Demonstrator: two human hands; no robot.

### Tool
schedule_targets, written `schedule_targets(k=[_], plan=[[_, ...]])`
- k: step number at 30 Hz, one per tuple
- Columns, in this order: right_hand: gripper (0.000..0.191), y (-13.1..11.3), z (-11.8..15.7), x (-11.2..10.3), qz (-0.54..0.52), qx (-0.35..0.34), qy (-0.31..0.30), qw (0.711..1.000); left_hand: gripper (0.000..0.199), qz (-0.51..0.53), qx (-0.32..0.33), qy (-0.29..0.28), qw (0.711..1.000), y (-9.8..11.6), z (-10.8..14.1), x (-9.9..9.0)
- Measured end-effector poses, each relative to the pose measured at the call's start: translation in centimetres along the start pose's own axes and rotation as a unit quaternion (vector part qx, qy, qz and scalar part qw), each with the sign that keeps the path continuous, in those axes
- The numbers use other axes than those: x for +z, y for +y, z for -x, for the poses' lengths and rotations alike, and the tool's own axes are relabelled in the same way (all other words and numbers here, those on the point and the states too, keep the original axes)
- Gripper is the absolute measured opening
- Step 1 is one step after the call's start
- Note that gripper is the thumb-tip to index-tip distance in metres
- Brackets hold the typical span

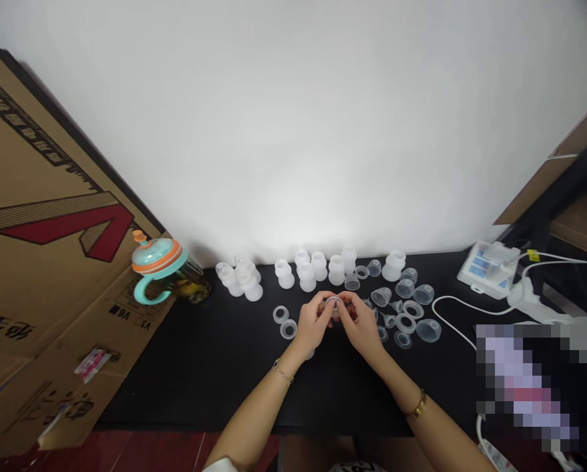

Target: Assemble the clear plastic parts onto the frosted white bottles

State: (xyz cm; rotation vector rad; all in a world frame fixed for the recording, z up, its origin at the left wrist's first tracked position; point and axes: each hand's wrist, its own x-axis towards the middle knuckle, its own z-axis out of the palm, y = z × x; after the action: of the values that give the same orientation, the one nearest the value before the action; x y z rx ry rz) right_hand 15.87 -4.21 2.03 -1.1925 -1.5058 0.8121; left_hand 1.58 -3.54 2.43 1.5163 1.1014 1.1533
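Above the middle of the black table, my left hand [314,322] and my right hand [361,322] meet, fingers closed around a small white bottle collar ring [333,299]. My fingers hide most of it, and I cannot tell whether a teat sits in it. Two loose rings [288,329] lie just left of my left hand. Clear dome caps [428,330], clear teats [402,339] and more collar rings [405,323] are spread to the right of my right hand. Behind my hands stand several white open-necked bottles [307,278].
Capped bottles [248,283] stand in a group at the back left, beside a jug [160,265] with a turquoise handle. A cardboard box [42,262] borders the left side. On the right are a power strip [489,267], white cable [451,300] and a plastic bag [559,308].
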Motion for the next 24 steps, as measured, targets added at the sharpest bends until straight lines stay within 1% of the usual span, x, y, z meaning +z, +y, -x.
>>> schedule_targets(k=[8, 16, 24], plan=[[0.029, 0.30, -0.01, 0.05, 0.000, 0.003, 0.001, 1.000, 0.038, 0.001, -0.001, 0.000, 1.000, 0.02, 0.05, 0.05], [0.033, -0.07, -0.04, -0.01, 0.003, 0.001, 0.002, 1.000, 0.041, -0.004, -0.001, 0.000, 1.000, -0.34, -0.02, 0.01], [0.030, 0.18, -0.04, 0.04, 0.003, 0.004, 0.000, 1.000, 0.038, -0.013, 0.006, 0.000, 1.000, -0.28, -0.01, -0.01]])
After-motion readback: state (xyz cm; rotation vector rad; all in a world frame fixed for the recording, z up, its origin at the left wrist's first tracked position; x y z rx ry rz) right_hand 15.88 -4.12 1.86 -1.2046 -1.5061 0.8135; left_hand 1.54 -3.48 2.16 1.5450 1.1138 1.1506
